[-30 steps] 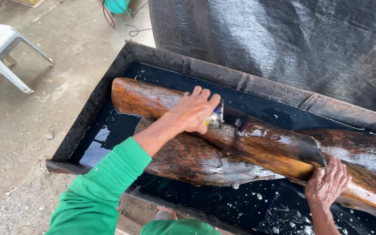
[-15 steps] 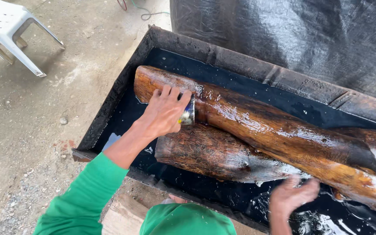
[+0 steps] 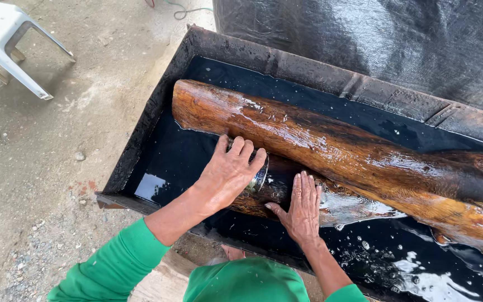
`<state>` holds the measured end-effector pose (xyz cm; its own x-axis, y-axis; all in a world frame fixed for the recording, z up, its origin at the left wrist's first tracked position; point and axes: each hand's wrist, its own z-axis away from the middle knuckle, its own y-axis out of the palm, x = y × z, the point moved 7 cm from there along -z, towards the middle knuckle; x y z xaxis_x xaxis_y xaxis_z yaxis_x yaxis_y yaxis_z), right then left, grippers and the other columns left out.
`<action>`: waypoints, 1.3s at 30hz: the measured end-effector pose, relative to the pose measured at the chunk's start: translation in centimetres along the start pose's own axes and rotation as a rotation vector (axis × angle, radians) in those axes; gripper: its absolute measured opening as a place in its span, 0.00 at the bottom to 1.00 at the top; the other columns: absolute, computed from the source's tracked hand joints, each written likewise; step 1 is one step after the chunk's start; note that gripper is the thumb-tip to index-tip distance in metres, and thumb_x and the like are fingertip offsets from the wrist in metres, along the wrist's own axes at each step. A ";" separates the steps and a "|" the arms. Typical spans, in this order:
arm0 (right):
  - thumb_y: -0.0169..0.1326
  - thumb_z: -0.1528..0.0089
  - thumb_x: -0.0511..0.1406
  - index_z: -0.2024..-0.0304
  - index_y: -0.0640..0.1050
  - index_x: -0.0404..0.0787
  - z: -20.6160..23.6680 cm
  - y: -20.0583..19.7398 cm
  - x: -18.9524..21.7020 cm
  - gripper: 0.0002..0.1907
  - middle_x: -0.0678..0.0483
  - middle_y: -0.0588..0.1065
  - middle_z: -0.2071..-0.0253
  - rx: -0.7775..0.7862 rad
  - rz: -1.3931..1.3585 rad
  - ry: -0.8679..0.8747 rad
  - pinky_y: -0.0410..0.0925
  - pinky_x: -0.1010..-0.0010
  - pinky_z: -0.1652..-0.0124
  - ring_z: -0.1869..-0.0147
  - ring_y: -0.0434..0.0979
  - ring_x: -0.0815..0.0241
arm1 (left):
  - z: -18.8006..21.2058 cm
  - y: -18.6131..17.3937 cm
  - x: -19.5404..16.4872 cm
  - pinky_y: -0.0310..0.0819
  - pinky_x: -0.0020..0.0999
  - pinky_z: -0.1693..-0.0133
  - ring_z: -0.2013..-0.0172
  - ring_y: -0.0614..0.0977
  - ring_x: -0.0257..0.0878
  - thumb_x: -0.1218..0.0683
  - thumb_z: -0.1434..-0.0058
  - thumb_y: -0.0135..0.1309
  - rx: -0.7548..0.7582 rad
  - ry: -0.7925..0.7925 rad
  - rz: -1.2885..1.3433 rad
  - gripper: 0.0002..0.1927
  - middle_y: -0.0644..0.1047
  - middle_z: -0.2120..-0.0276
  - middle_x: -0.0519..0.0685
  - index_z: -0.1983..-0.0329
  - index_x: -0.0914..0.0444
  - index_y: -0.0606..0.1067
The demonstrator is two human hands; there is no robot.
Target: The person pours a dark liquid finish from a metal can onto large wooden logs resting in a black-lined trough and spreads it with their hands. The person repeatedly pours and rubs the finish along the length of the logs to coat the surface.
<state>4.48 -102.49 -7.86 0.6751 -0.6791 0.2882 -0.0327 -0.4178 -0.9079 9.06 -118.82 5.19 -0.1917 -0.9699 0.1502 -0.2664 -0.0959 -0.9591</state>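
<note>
Nearest: right hand lies flat, fingers spread, on the lower log, probably steadying it in the dark liquid. Left hand, grip curled around a small metal can, presses it against that log's wet end; most of the can is hidden under the fingers. Beyond, the long upper log rests across the trough, its right end cut off. Black tarp behind; plastic chair on the floor.
</note>
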 end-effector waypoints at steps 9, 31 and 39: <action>0.59 0.51 0.63 0.33 0.62 0.30 -1.9 0.7 0.4 0.58 0.38 0.61 0.31 0.080 -0.016 -0.263 0.50 0.47 0.30 0.26 0.57 0.39 | 6.2 0.1 8.8 0.65 0.54 0.41 0.43 0.71 0.57 0.59 0.61 0.67 0.105 -0.401 0.125 0.47 0.71 0.45 0.57 0.34 0.61 0.63; 0.57 0.48 0.62 0.35 0.66 0.30 -3.1 1.0 1.8 0.53 0.39 0.65 0.32 -0.015 0.027 -0.305 0.54 0.50 0.30 0.27 0.63 0.42 | 11.5 11.4 12.5 0.67 0.61 0.45 0.41 0.72 0.55 0.56 0.60 0.71 0.427 -0.784 0.176 0.48 0.72 0.46 0.55 0.35 0.60 0.61; 0.55 0.47 0.63 0.34 0.65 0.30 -3.1 0.7 1.9 0.53 0.40 0.64 0.32 0.022 0.041 -0.272 0.52 0.50 0.30 0.26 0.61 0.42 | 12.1 12.1 12.7 0.69 0.59 0.43 0.39 0.71 0.57 0.55 0.61 0.73 0.469 -0.935 0.461 0.45 0.72 0.42 0.54 0.41 0.61 0.62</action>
<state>3.41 -105.97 -7.03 0.8465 -0.5071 0.1620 -0.0497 -0.3783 -0.9243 14.85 -135.00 -7.39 0.6504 -0.7025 -0.2887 0.0631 0.4288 -0.9012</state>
